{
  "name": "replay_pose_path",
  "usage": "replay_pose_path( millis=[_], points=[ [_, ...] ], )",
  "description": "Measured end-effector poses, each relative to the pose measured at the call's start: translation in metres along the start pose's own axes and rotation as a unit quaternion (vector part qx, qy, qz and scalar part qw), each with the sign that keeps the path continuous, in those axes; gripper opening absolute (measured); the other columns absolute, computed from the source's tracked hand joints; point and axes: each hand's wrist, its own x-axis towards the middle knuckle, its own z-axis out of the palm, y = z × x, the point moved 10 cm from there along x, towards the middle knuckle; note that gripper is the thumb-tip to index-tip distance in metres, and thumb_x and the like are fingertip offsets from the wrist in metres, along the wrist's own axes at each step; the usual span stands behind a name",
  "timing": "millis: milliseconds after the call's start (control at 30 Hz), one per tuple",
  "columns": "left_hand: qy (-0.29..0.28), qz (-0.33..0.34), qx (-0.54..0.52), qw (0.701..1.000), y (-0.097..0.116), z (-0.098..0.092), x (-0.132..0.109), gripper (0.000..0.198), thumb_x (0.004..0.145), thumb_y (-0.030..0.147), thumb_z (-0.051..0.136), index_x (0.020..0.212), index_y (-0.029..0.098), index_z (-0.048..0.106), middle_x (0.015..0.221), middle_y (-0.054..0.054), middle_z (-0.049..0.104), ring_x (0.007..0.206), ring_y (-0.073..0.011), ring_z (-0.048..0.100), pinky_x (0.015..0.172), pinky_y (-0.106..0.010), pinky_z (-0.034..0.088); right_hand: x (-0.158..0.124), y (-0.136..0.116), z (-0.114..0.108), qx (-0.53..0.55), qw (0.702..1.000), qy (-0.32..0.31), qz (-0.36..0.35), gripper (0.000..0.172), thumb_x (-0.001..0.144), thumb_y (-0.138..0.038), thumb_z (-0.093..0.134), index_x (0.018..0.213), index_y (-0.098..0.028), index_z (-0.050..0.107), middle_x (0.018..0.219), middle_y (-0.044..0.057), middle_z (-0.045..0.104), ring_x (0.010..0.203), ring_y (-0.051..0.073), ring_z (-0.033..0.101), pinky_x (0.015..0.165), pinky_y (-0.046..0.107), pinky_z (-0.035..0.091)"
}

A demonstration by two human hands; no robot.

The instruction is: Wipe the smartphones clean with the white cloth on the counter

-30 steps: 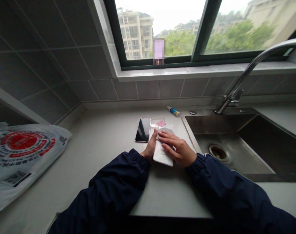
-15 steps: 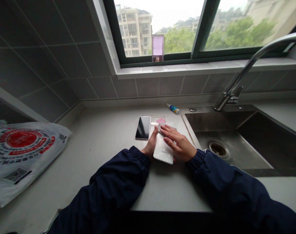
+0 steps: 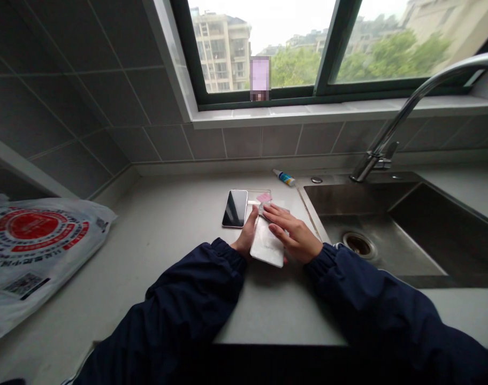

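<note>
"What's right under you?"

"My left hand (image 3: 247,234) is half curled, its fingers and thumb holding the side of a flat white slab (image 3: 266,245). It could be a phone or a case; I can't tell. My right hand (image 3: 294,235) lies open across the slab's far end, fingers slightly spread, resting on top without gripping. The slab lies on the pale countertop (image 3: 167,235)."

"Anything around it or in the way?"

"Just past my left hand, a black smartphone (image 3: 235,208) lies face up. Beyond my fingertips are a clear plastic sheet (image 3: 260,193) and a pink tab (image 3: 264,198), then a small blue-and-white tube (image 3: 284,177)."

"Any containers?"

"To my right, a stainless steel sink (image 3: 348,197) with a drain (image 3: 358,244) in its basin, below a chrome faucet (image 3: 392,128). To my left, a white plastic bag (image 3: 35,240) with red print lies flat; I can't see inside."
</note>
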Motion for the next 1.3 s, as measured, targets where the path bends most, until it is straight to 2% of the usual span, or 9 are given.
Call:
replay_pose_path(
  millis=[167,433,533,633,733,867,1100,1300],
  points=[
    [-0.025,-0.012,0.016,0.999,-0.003,-0.003,0.002,0.089,0.099,0.073,0.017,0.148,0.008,0.051,0.108,-0.021,0.074,0.093,-0.0319,0.075,0.09,-0.045,0.055,0.0,0.001,0.0,-0.001,1.0,0.002,0.004,0.054,0.106,-0.049,0.044,0.146,-0.016,0.06,0.155,0.017,0.051,0.151,0.033,0.04,0.123,0.06,0.035],
    [-0.012,-0.018,0.048,0.999,-0.003,-0.005,0.001,0.093,0.098,0.074,0.009,0.147,0.007,0.052,0.102,-0.02,0.075,0.092,-0.0326,0.075,0.086,-0.044,0.056,0.0,0.001,-0.002,0.001,1.0,0.005,0.012,0.054,0.105,-0.051,0.044,0.145,-0.019,0.061,0.155,0.015,0.053,0.15,0.032,0.041,0.123,0.057,0.035],
    [-0.04,-0.025,0.065,0.997,-0.003,0.0,0.0,0.096,0.096,0.075,0.007,0.148,0.007,0.05,0.103,-0.02,0.075,0.088,-0.0325,0.075,0.086,-0.044,0.055,0.0,0.007,-0.004,-0.01,0.999,0.013,0.036,0.054,0.105,-0.05,0.043,0.146,-0.02,0.06,0.156,0.014,0.051,0.151,0.033,0.04,0.124,0.059,0.032],
    [-0.075,-0.063,0.107,0.989,-0.011,0.005,-0.003,0.104,0.092,0.079,0.0,0.148,0.007,0.052,0.1,-0.021,0.075,0.082,-0.0326,0.075,0.081,-0.044,0.055,0.0,0.014,-0.008,-0.023,0.997,0.028,0.062,0.054,0.105,-0.05,0.043,0.147,-0.02,0.058,0.158,0.013,0.049,0.152,0.033,0.037,0.125,0.06,0.03],
    [-0.086,-0.071,0.129,0.985,-0.012,0.005,-0.004,0.111,0.09,0.08,-0.005,0.143,0.005,0.057,0.098,-0.023,0.075,0.084,-0.034,0.075,0.078,-0.043,0.056,0.0,0.015,-0.008,-0.032,0.997,0.028,0.067,0.054,0.104,-0.048,0.045,0.148,-0.019,0.058,0.159,0.013,0.048,0.153,0.033,0.035,0.125,0.059,0.03],
    [-0.093,-0.066,0.106,0.988,-0.012,0.003,-0.002,0.107,0.091,0.081,0.002,0.139,0.006,0.06,0.1,-0.023,0.075,0.092,-0.0359,0.074,0.084,-0.044,0.055,0.001,0.013,-0.007,-0.037,0.997,0.02,0.063,0.053,0.104,-0.046,0.046,0.149,-0.018,0.057,0.159,0.013,0.047,0.153,0.032,0.035,0.126,0.058,0.029],
    [-0.044,-0.067,0.091,0.993,-0.012,-0.002,0.001,0.104,0.093,0.078,0.0,0.14,0.007,0.059,0.099,-0.021,0.075,0.102,-0.0356,0.073,0.092,-0.045,0.053,0.001,0.012,-0.006,-0.041,0.997,0.015,0.062,0.053,0.104,-0.045,0.045,0.149,-0.019,0.056,0.16,0.013,0.047,0.153,0.032,0.036,0.125,0.059,0.029],
    [-0.102,-0.077,0.1,0.987,-0.014,0.0,0.001,0.108,0.09,0.083,0.004,0.139,0.006,0.06,0.101,-0.023,0.075,0.093,-0.0358,0.074,0.084,-0.044,0.055,0.001,0.011,-0.006,-0.042,0.997,0.011,0.064,0.055,0.104,-0.046,0.044,0.148,-0.015,0.057,0.159,0.015,0.046,0.153,0.032,0.037,0.126,0.058,0.029]
  ],
)
